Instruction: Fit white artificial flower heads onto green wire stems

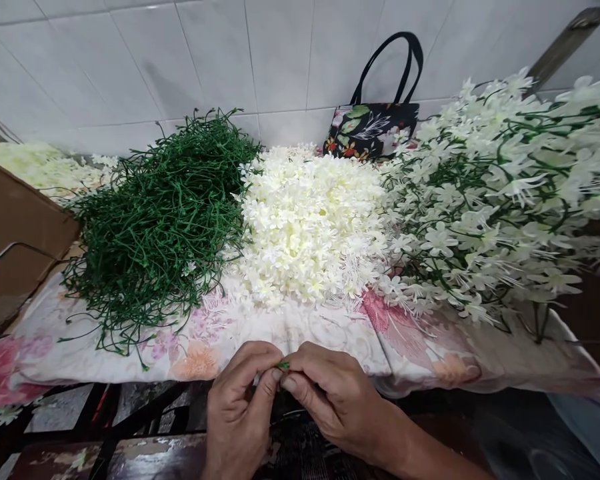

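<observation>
My left hand [245,407] and my right hand [330,393] meet at the front edge of the cloth-covered table. Their fingertips pinch a small green stem piece [283,365], most of it hidden by the fingers. Beyond them to the left lies a tangled pile of green plastic stems [165,213]. A heap of loose white blossoms [310,227] sits in the middle. On the right are white flowers assembled on green stems [480,207], piled high.
A black floral bag [373,130] stands against the tiled wall. At the left edge is a cardboard box [20,233], with more pale blossoms [45,170] behind it. The floral tablecloth [290,330] hangs over the table's front edge.
</observation>
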Demonstrator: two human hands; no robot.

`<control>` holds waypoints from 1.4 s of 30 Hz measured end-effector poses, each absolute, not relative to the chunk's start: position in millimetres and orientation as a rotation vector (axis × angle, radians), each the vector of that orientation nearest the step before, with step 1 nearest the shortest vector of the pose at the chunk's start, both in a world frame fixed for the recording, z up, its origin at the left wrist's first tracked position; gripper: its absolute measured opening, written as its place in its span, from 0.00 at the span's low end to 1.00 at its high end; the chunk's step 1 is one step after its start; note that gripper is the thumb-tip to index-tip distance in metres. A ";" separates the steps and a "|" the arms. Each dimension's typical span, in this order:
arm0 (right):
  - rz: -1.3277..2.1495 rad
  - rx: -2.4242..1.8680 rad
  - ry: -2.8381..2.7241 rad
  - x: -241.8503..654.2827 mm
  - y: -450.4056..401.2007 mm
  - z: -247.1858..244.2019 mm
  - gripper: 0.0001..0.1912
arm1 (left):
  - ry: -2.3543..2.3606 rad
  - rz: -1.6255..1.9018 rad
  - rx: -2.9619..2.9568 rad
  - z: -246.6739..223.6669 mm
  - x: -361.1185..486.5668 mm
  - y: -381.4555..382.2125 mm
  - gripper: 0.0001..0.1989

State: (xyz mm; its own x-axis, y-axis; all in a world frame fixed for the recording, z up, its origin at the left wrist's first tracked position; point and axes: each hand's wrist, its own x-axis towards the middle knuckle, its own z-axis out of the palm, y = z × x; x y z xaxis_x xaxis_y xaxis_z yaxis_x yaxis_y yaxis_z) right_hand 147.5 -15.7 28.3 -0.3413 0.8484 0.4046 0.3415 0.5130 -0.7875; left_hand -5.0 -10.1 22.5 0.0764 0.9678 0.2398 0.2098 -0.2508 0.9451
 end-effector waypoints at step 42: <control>0.232 -1.186 -2.029 175.0 11.4 23.1 0.07 | 1.541 1.194 1.786 21.9 -12.2 26.3 0.08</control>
State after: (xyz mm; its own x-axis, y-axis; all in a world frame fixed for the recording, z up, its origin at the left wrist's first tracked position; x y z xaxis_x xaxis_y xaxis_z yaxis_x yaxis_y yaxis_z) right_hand 175.0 11.4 23.1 -0.2796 0.8073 0.5197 0.6689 0.5521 -0.4978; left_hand -12.2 26.3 21.9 -0.0215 0.9552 0.2951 0.5243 -0.2406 0.8168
